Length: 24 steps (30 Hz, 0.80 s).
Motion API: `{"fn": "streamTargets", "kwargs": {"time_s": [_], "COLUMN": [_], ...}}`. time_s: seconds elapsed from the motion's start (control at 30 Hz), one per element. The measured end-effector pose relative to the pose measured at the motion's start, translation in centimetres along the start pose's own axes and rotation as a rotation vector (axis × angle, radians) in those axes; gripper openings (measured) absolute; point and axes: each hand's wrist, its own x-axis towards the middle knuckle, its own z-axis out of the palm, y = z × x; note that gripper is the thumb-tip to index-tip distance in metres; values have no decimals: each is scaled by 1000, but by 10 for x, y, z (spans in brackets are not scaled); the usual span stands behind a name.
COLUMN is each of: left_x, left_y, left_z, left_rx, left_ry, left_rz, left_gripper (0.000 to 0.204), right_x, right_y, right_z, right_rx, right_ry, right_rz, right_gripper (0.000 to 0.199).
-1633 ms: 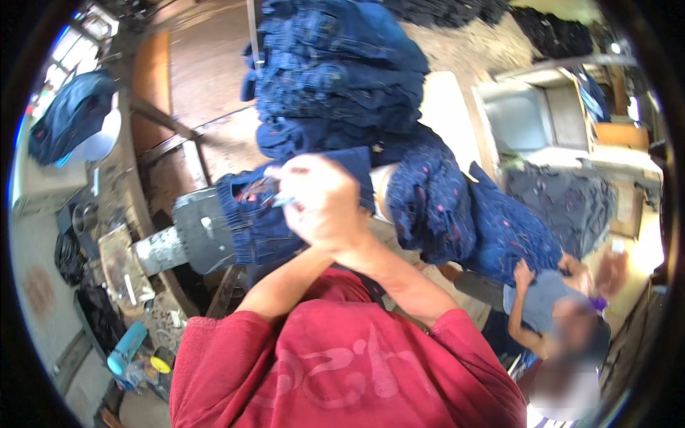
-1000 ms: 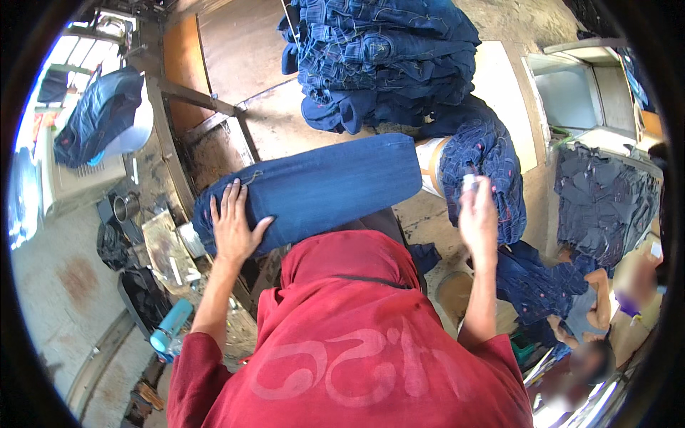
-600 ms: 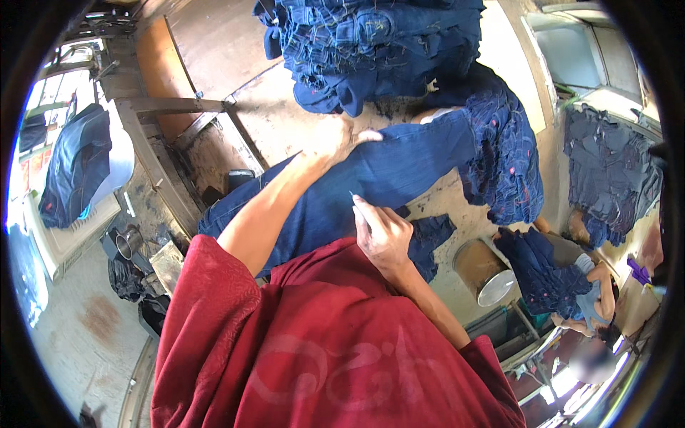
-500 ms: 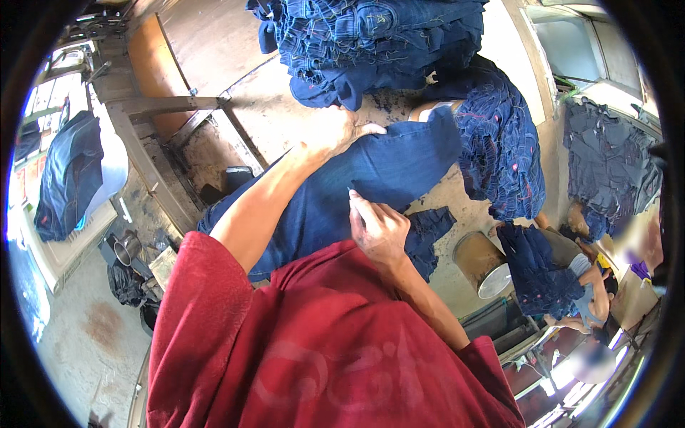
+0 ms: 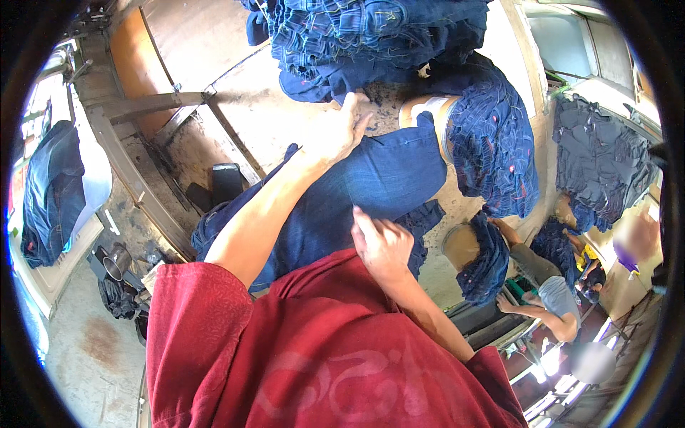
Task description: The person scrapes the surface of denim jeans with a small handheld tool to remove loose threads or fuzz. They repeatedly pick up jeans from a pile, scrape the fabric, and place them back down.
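Note:
A pair of dark blue jeans (image 5: 378,167) lies stretched across in front of me, its near edge against my red shirt. At its far edge, my left hand (image 5: 346,128) is off the cloth, fingers apart and pointing toward the tall pile of folded jeans (image 5: 371,43). My right hand (image 5: 383,246) is over the near side of the jeans, fingers curled in and the forefinger at the cloth; whether it pinches something small cannot be seen.
More jeans (image 5: 492,135) drape over a round support (image 5: 428,110) at the right. Beyond, a co-worker (image 5: 549,292) reaches toward jeans on a drum (image 5: 460,246). Dark garments (image 5: 599,150) are heaped at far right. A wooden frame (image 5: 135,171) and hanging jeans (image 5: 53,185) are at left.
My left hand has lifted off the jeans' far edge. My right hand has shifted slightly nearer me. The co-worker's jeans now lie over the drum.

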Motion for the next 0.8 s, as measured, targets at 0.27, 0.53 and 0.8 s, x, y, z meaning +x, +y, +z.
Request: {"fn": "streamTargets", "kwargs": {"time_s": [0.27, 0.53, 0.8], "left_x": [-5, -4, -6], "left_y": [3, -1, -1], "left_z": [3, 7, 11], "left_rx": [30, 31, -8], "left_ry": [-92, -31, -48], "left_rz": [-106, -50, -96], "left_gripper": [34, 37, 37], "right_x": [32, 49, 26], "right_y": [1, -5, -10], "right_z": [11, 21, -13], "right_rx": [190, -38, 121], "right_ry": [47, 66, -39], "right_rz": [120, 60, 168], "right_gripper": [19, 15, 17]}}
